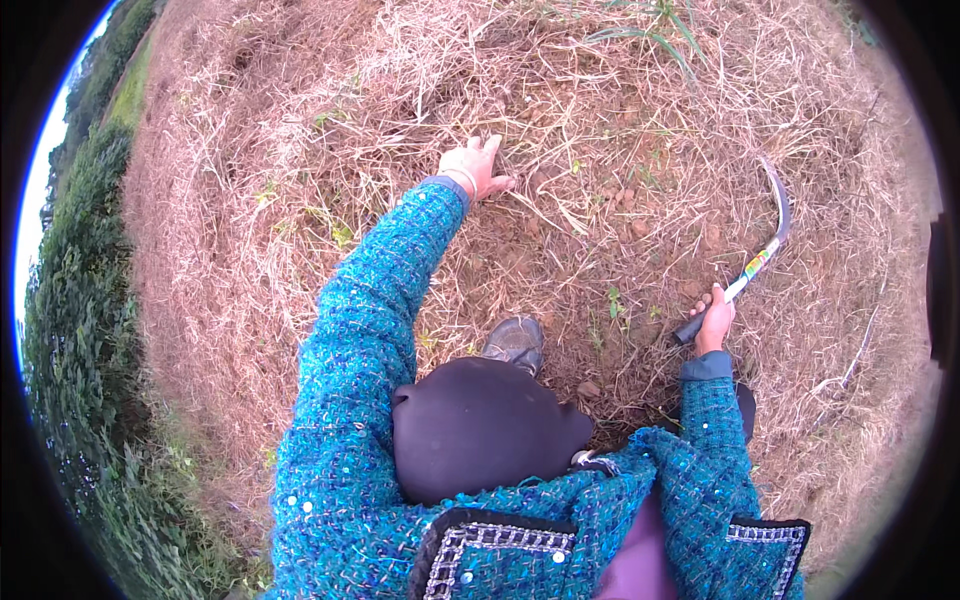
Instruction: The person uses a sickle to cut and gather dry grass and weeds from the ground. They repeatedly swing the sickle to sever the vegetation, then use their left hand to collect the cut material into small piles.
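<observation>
My right hand [715, 321] grips the dark handle of a sickle [756, 264] to the right of my knee. The sickle's curved blade points away from me, its tip over the dry grass, and a colourful label sits near the base of the blade. Stretched out ahead, my left hand [474, 166] has its fingers spread just over or against the dry cut grass [420, 97]; whether it touches the stalks I cannot tell. Nothing shows in its grasp. Below it lies bare brown soil [517, 247] strewn with straw.
My bent knee [487, 427] in dark trousers and one shoe [516, 343] are at the lower middle. Small green weeds [615, 304] grow from the soil. A tuft of long green blades [664, 34] stands at the far side. Dense green shrubs [82, 315] border the left.
</observation>
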`<state>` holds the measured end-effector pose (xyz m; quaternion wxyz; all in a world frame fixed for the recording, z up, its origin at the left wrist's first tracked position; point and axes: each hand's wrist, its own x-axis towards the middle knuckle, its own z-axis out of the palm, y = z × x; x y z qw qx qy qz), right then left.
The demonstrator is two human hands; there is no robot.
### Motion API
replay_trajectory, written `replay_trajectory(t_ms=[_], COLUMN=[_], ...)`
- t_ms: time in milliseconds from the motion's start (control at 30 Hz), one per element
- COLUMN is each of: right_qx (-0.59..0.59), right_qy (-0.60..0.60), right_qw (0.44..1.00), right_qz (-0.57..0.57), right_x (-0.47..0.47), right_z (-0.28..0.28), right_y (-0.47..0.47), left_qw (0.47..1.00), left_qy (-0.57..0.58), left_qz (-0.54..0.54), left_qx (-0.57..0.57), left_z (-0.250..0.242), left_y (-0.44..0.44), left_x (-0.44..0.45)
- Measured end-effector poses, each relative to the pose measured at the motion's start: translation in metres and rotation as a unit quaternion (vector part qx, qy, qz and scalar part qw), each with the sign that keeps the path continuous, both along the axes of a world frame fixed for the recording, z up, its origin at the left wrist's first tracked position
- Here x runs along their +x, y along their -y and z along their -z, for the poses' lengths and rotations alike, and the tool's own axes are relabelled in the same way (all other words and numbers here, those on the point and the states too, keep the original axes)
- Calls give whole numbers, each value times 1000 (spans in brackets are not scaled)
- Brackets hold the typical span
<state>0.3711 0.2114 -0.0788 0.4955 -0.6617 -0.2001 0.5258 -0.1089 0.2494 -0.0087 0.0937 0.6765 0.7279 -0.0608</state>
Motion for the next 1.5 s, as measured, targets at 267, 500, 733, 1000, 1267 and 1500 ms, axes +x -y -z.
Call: replay_trajectory(t_ms=[267,500,733,1000,1267,1500], right_qx=[11,-3,-6,13,-2,-7], right_qy=[1,-10,-8,-6,17,5], right_qw=[1000,1000,1000,1000,1000,1000], right_qz=[-6,0,3,-9,-18,-28], right_x=[0,-1,1,3,1,3], right_z=[1,-1,1,4,1,-2], right_y=[0,0,-1,0,-2,0], left_qw=[990,982,943,854,979,993], left_qy=[4,54,308,-107,-26,-63], left_qz=[-41,-91,-111,-449,77,93], left_qx=[-132,-159,-59,240,188,-38], left_z=[20,35,48,-113,-31,3], left_y=[38,7,38,44,68,180], left_x=[8,16,-24,-248,-60,-26])
